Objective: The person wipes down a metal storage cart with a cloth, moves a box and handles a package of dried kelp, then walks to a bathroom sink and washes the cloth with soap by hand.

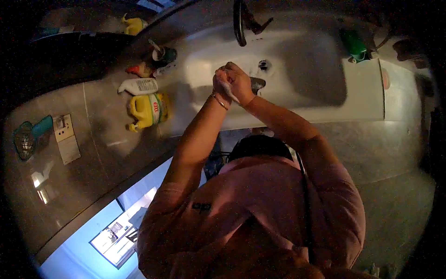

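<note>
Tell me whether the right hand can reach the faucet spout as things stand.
Probably yes: the right hand is pressed against the left hand, but nothing visible blocks the way to the faucet spout just beyond.

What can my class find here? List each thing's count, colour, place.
sink: 1, white, upper middle
tap: 1, dark, sink's far side
drain: 1, dark, in sink
jug: 1, yellow, left of sink
bottle: 1, white, beside jug
cup: 1, dark, beyond bottle
unclear item: 1, red, near cup
container: 1, green, sink's right end
small item: 1, pinkish, far right
wall plates: 2, pale, far left
teal thing: 1, teal, beside plates
bright area: 1, bluish, lower left
shirt: 1, pink, lower middle
bracelet: 1, gold-toned, left wrist
left hand: 1, bare, clasped with right
right hand: 1, bare, over sink
</note>
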{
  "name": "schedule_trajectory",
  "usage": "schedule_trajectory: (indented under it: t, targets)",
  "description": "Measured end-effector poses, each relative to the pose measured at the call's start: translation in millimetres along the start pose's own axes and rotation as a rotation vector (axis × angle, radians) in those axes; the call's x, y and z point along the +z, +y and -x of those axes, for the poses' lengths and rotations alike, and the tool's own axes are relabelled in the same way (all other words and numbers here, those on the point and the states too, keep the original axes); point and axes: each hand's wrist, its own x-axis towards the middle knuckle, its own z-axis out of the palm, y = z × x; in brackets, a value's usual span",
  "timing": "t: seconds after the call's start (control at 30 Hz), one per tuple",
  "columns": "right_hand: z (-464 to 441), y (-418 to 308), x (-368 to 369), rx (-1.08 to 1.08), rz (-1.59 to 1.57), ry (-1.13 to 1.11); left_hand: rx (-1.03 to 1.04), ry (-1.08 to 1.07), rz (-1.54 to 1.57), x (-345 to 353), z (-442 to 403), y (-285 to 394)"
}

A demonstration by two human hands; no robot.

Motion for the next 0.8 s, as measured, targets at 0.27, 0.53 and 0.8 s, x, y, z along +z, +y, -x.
schedule_trajectory:
  t: [0.27, 0.53, 0.8]
  targets:
    - [-4.9, 12.7, 4.0, 0.03, 0.047, 0.024, -0.25, 0.073, 1.049, 18.3, 6.7, 15.4]
    - [-29.1, 16.2, -17.4, 0.073, 0.221, -0.043, -0.475, 0.349, 0.953, 20.8, 5.5, 31.7]
    - [-26.0, 31.6, -13.0, -0.008, 0.256, -0.066, -0.391, 0.267, 0.867, 12.9, 15.2, 29.5]
